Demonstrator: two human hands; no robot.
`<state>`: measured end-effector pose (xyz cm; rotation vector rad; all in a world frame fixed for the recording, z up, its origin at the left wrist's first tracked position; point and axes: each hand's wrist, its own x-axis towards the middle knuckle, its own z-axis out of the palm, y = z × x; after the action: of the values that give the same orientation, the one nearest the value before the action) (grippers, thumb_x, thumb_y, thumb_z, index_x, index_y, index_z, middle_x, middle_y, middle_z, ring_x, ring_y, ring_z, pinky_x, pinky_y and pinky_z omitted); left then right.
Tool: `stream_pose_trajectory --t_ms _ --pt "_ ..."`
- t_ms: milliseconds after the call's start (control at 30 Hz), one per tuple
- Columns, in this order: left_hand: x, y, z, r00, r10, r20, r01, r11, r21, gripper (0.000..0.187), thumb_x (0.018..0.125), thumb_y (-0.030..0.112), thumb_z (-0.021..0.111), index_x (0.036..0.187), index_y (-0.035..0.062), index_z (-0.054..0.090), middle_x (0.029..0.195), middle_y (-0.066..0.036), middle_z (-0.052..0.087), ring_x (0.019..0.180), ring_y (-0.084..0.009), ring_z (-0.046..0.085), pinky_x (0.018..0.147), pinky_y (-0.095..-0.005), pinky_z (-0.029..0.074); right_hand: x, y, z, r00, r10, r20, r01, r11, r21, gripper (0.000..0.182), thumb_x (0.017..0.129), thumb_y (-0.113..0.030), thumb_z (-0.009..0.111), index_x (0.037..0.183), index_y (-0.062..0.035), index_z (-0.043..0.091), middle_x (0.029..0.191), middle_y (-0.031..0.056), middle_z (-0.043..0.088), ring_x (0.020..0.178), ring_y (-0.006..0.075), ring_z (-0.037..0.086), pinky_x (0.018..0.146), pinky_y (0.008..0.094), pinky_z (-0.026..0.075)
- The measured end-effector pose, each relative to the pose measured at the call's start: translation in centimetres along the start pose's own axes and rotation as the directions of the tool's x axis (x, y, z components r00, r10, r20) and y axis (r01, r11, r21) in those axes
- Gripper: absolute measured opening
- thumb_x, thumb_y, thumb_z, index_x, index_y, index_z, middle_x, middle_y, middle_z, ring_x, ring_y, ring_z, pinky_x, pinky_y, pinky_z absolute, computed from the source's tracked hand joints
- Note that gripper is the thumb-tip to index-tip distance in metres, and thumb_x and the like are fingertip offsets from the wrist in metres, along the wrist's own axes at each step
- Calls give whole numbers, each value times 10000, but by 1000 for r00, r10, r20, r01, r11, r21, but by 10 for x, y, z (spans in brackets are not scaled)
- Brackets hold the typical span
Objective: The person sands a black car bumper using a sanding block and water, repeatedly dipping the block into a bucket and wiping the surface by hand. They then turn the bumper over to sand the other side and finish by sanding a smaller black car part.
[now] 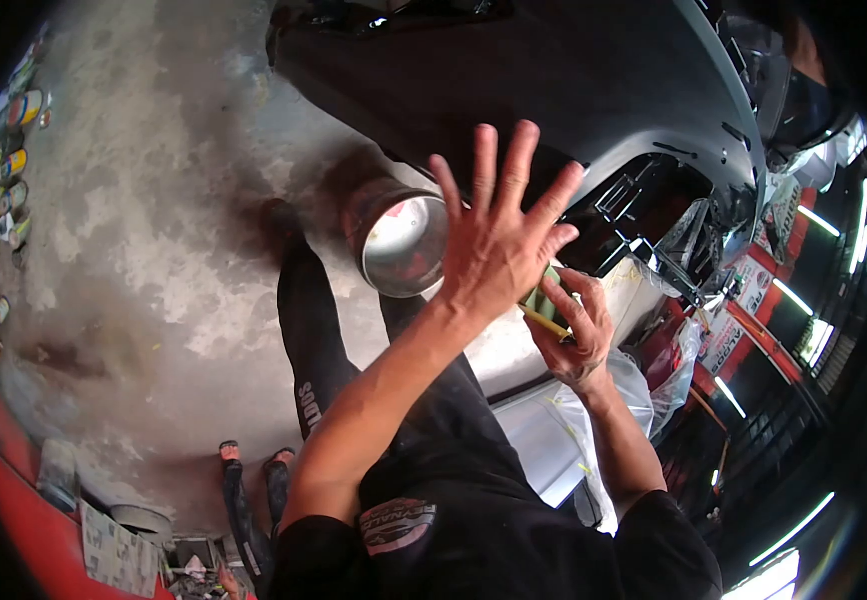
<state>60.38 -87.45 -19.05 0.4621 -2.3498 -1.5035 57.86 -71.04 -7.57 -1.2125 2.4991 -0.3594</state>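
Note:
My left hand (499, 240) is raised with its fingers spread wide, palm turned away, and nothing shows in it. It hangs in front of a dark car body panel (514, 75). Just behind and to its right, my right hand (576, 325) has its fingers bent around a green piece with a yellow edge (546, 318). My left hand and fingers cover part of that piece, so its exact kind cannot be made out. Below the panel, left of my left hand, a round bucket (362, 225) stands with a pale, shiny inside.
Several paint cans (14, 165) line the floor at the far left. Another person's legs (244, 510) show at the lower left, near a red surface (14, 500). Plastic sheeting (634, 385) covers something pale at my right. The concrete floor (154, 250) is stained.

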Motion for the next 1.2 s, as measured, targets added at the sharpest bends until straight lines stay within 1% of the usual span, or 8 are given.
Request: stream_pose_trajectory --t_ms 100,200,433,600,833,967,1167,1200 --pt "2 5 3 999 38 21 -37 999 -31 615 1045 474 664 1631 333 540 1802 -196 237 1652 -549 116 1186 -881 90 -3 4 -2 1000 -8 -2 8 1000 -18 750 713 32 923 1417 -64 685 1271 248 694 1097 406 707 904 455 590" --pt "0 -11 0 999 -41 -22 42 996 73 639 1040 464 675 1642 311 525 1803 -147 272 1662 -530 110 1181 -884 115 -3 5 -2 1000 -9 -11 9 1000 -15 750 714 31 924 1419 -69 687 1264 243 697 1093 404 708 899 456 593" --pt "-12 -63 -17 967 -218 -128 233 966 112 663 1052 454 681 1664 277 497 1812 -173 235 1649 -555 135 1196 -869 128 -4 4 2 1000 4 -31 -4 1000 17 759 719 37 923 1430 -88 689 1258 229 703 1085 391 713 908 452 597" --pt "-12 -48 -13 977 -187 -104 196 976 90 685 1057 450 673 1678 240 473 1813 -161 237 1655 -543 132 1199 -866 125 -5 6 1 1000 -2 -25 2 1000 4 747 720 39 923 1421 -83 695 1261 228 704 1083 387 715 905 450 596" --pt "-26 -15 -2 993 -114 -22 114 993 38 635 1034 445 707 1637 343 538 1794 -243 214 1634 -584 145 1203 -854 156 -5 6 2 1000 14 -14 -14 1000 9 728 726 36 920 1412 -69 700 1276 227 706 1097 383 712 902 442 593" --pt "-26 -29 -9 981 -188 -55 191 979 67 622 1042 456 692 1636 442 509 1812 -230 171 1643 -577 109 1192 -869 139 -5 7 2 1000 3 -10 -3 1000 5 724 725 31 920 1409 -66 702 1278 230 705 1096 383 711 906 443 590" --pt "-23 -31 -16 977 -202 -60 204 978 29 564 1049 460 682 1600 438 561 1807 -236 169 1632 -596 121 1192 -863 158 -1 1 -2 1000 5 -5 -5 1000 -2 680 742 12 915 1389 -62 721 1272 236 703 1098 386 714 908 443 592" --pt "-24 -27 -17 980 -185 -72 189 981 43 543 1034 371 729 1566 394 619 1792 -226 218 1613 -600 185 1211 -830 200 1 -3 -4 1000 0 -12 0 1000 -10 669 750 9 913 1388 -62 724 1274 236 704 1103 386 716 913 441 594"
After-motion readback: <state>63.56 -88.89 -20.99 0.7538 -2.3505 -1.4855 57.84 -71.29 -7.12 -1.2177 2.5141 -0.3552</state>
